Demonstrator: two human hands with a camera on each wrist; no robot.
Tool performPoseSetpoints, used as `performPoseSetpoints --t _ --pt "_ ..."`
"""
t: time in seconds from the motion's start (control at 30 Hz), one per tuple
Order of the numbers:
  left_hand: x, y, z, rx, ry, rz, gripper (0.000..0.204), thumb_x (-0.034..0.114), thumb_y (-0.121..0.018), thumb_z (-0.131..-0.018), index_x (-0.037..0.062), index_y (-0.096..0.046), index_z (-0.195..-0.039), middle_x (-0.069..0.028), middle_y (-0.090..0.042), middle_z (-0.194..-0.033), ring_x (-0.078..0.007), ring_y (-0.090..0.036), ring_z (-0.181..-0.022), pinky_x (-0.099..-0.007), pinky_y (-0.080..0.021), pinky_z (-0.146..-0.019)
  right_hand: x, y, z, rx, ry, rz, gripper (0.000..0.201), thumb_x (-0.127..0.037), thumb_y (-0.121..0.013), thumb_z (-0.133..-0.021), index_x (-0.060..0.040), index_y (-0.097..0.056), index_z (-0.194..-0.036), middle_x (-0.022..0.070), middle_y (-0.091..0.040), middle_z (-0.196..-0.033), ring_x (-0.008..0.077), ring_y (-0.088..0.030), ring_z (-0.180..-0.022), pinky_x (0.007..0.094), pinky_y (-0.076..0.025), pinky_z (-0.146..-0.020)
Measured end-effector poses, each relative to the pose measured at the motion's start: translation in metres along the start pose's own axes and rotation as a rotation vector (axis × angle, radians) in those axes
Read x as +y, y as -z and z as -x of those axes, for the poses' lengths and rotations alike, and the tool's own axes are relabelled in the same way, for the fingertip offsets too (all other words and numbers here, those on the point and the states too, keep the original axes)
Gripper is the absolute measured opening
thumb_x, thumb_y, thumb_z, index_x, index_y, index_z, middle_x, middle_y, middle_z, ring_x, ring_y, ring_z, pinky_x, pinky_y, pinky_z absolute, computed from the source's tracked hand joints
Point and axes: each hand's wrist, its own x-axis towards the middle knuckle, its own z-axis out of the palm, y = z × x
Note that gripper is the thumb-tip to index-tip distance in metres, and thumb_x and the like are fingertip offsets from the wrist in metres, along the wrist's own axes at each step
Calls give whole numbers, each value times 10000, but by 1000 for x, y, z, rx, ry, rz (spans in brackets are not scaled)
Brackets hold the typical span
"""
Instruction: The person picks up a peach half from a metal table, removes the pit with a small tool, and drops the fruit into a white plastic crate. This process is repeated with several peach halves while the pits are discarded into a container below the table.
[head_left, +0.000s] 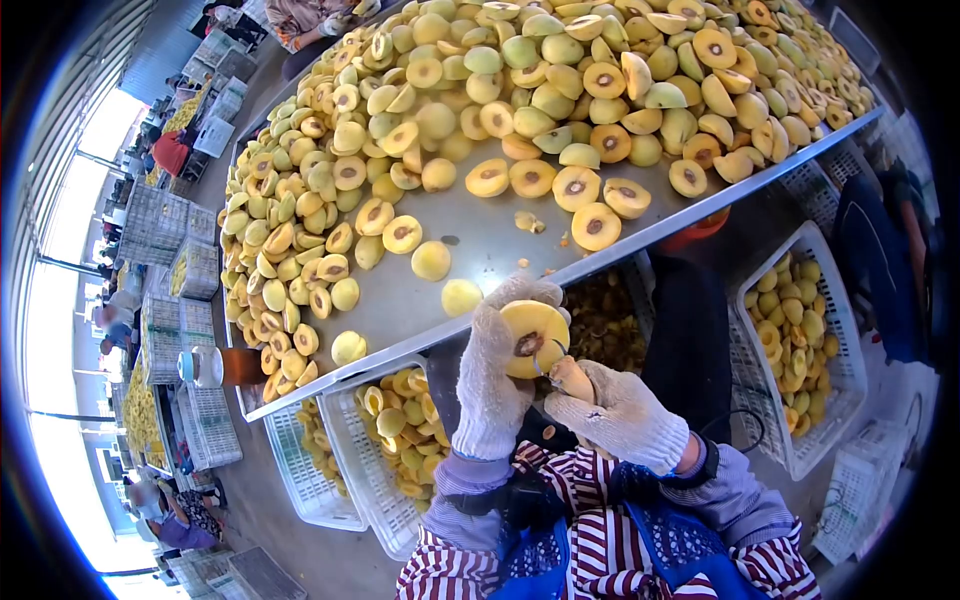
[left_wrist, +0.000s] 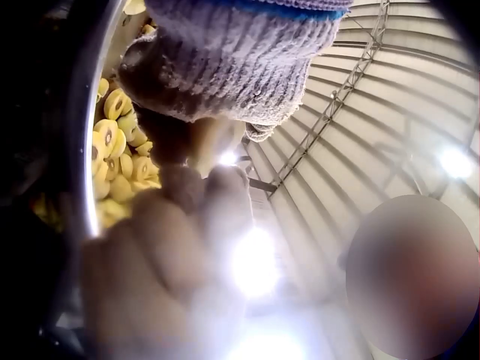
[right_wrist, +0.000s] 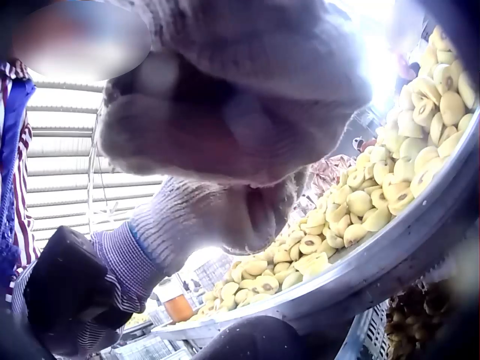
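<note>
In the head view the gloved left hand (head_left: 492, 375) grips a yellow fruit half (head_left: 533, 338), its cut face with a brown pit turned toward the right hand. The gloved right hand (head_left: 625, 415) holds a small tool by its handle (head_left: 572, 380), and the tool's curved metal loop (head_left: 547, 357) touches the cut face beside the pit. Blur and the close gloves hide the fruit in both wrist views. The right wrist view has the right hand (right_wrist: 240, 97) large in front, with the left hand (right_wrist: 217, 214) behind it.
A metal table (head_left: 405, 300) bears a big heap of fruit halves (head_left: 430, 120). Below its edge are white crates of fruit (head_left: 345, 440) at left, another crate (head_left: 850, 375) at right, and a bin of dark scraps (head_left: 605, 325). A jar of orange liquid (head_left: 240, 366) stands at the left corner.
</note>
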Motion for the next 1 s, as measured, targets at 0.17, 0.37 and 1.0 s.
performPoseSetpoints --t 0.17,0.37,1.0 --pt "-6 -25 21 58 -166 -192 615 476 -537 -997 -13 -473 -1364 -162 -594 -1269 -258 -604 -1114 -392 -499 -969 3 -1 7 65 73 32 357 -311 -677 -926 -39 -623 -1150 60 -666 -832 157 -606 -715 271 -481 -632" --pt "-14 -44 30 115 -264 -348 597 464 -498 -1019 -20 -466 -1367 -170 -585 -1287 -226 -597 -1125 -358 -480 -991 6 -2 15 0 106 -160 263 -263 -650 -958 -41 -624 -1096 9 -624 -719 47 -557 -571 195 -438 -513" --pt "-6 -19 34 -45 101 20 630 275 -713 -887 45 -440 -1406 -179 -580 -1319 -265 -606 -1145 -383 -497 -999 -4 9 35 17 -87 -405 325 -238 -689 -937 -23 -623 -1172 46 -679 -814 87 -614 -643 238 -484 -580"
